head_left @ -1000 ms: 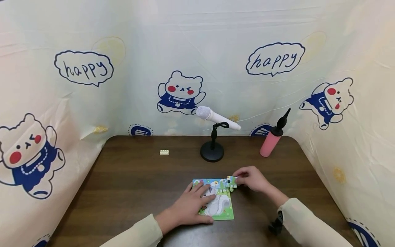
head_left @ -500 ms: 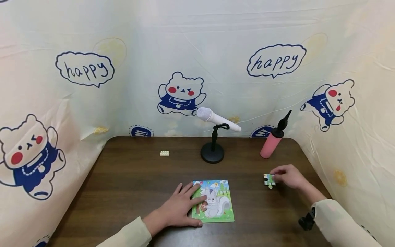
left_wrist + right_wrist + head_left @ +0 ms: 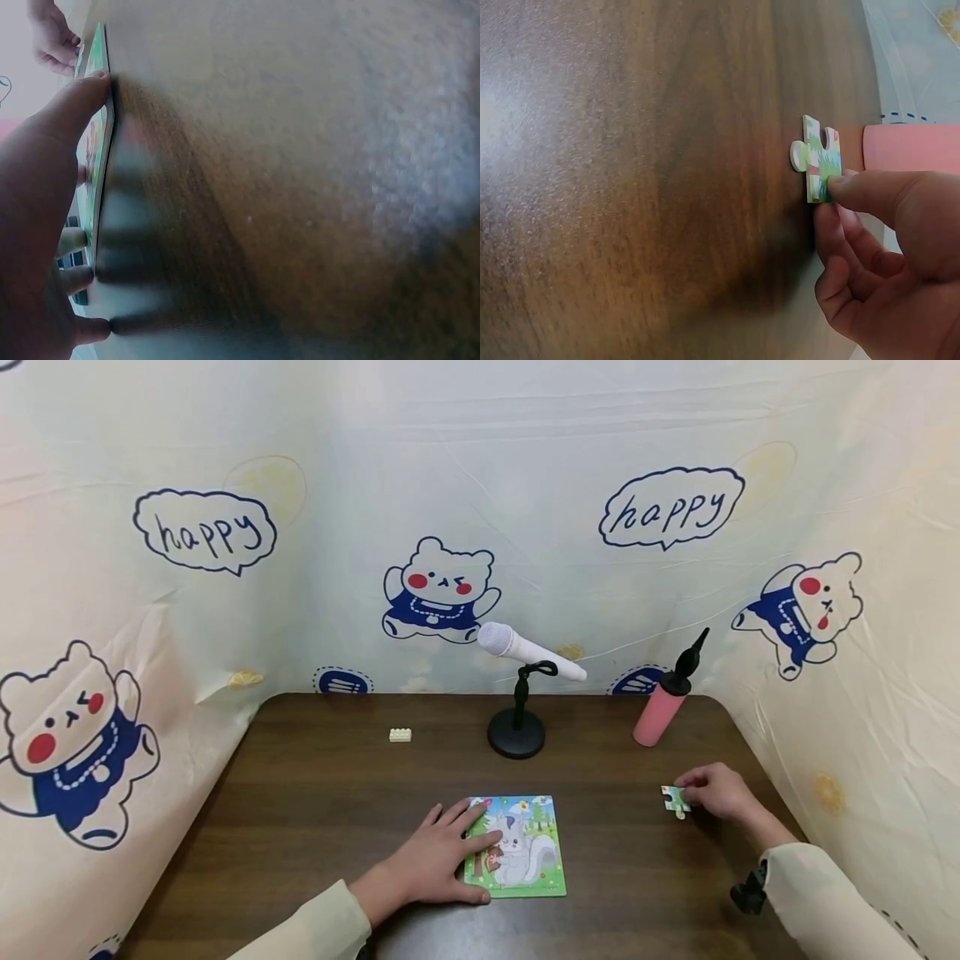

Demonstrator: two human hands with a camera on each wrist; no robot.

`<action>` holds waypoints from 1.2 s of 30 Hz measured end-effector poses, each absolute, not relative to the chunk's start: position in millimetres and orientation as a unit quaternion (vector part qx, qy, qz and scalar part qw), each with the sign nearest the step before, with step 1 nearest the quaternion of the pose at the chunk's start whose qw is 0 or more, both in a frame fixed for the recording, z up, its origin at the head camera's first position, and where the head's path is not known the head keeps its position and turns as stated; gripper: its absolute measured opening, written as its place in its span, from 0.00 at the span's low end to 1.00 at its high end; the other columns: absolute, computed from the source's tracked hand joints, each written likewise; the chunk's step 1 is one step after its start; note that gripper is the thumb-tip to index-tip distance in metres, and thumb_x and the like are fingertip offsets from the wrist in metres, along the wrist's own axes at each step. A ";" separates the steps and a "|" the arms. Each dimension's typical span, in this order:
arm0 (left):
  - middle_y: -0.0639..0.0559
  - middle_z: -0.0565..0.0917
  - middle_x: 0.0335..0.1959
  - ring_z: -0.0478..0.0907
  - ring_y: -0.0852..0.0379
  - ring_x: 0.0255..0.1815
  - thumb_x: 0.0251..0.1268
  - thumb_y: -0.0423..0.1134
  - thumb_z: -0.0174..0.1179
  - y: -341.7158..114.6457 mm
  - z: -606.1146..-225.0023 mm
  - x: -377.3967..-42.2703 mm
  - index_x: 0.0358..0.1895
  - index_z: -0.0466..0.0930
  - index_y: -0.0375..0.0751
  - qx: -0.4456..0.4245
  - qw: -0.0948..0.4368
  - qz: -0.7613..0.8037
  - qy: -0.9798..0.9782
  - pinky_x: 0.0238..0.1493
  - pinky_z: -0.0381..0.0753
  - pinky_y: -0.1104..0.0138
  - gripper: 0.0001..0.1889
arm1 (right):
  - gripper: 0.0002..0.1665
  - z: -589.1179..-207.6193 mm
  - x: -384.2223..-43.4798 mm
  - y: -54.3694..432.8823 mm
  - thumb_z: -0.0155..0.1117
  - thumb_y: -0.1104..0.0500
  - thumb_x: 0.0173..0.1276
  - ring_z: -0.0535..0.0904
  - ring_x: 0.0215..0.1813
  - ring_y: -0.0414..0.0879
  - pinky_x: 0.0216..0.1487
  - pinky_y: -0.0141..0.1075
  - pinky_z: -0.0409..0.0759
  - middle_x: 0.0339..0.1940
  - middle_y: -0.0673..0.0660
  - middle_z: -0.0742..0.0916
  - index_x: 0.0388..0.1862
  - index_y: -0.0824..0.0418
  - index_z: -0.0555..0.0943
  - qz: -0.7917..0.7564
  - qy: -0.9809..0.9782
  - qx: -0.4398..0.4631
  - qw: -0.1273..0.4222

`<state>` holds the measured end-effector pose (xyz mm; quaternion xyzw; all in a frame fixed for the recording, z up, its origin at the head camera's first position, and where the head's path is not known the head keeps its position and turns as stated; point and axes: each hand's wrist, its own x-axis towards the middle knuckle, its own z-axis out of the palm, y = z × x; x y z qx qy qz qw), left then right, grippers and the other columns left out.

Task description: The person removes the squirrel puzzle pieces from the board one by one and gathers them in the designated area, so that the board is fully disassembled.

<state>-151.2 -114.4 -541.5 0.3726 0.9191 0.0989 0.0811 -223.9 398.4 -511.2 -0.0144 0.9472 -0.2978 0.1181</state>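
A square puzzle board (image 3: pixel 551 881) with a grey squirrel on green lies near the middle of the table. My left hand (image 3: pixel 423 868) rests over its left side, fingers spread; the thumb (image 3: pixel 90 88) touches the near edge in the left wrist view. Well to the right of the board, my right hand (image 3: pixel 722 792) pinches a puzzle piece (image 3: pixel 677 802) between thumb and fingers. The right wrist view shows this piece (image 3: pixel 814 157) close over the wood, printed with green leaves and having a rounded tab. Part of the board's left side is hidden under the left hand.
Behind the board stands a white microphone (image 3: pixel 536 652) on a black stand (image 3: pixel 516 732). A pink hand pump (image 3: pixel 658 717) with a black nozzle is at the back right. A small cream toy brick (image 3: pixel 401 735) lies at the back left. A printed curtain (image 3: pixel 315 602) encloses the table.
My right hand has carried the puzzle piece from the board's upper right corner out to the right. My left hand has shifted a little left on the board, showing more of the picture.
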 end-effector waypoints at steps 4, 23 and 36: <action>0.49 0.53 0.85 0.53 0.39 0.83 0.59 0.81 0.53 -113.2 -539.4 -150.6 0.78 0.63 0.71 0.372 0.085 0.103 0.918 0.70 0.59 0.30 0.44 | 0.09 -513.2 -223.0 398.3 0.70 0.63 0.66 0.79 0.34 0.45 0.36 0.38 0.76 0.34 0.55 0.89 0.43 0.64 0.90 -0.277 0.955 -0.015 0.107; 0.45 0.55 0.84 0.53 0.36 0.83 0.58 0.80 0.55 -109.2 -535.9 -156.4 0.78 0.64 0.71 0.359 0.097 0.091 0.924 0.72 0.56 0.30 0.44 | 0.12 -483.0 -231.0 266.9 0.71 0.58 0.69 0.80 0.39 0.43 0.41 0.39 0.80 0.37 0.50 0.87 0.49 0.60 0.88 -0.290 0.937 -0.154 0.115; 0.40 0.56 0.83 0.54 0.36 0.82 0.60 0.78 0.55 -106.8 -532.5 -161.9 0.78 0.63 0.73 0.370 0.096 0.070 0.921 0.73 0.63 0.38 0.42 | 0.12 -503.8 -226.0 149.0 0.72 0.60 0.68 0.78 0.38 0.42 0.41 0.37 0.78 0.36 0.48 0.86 0.50 0.60 0.87 -0.323 0.909 -0.208 0.159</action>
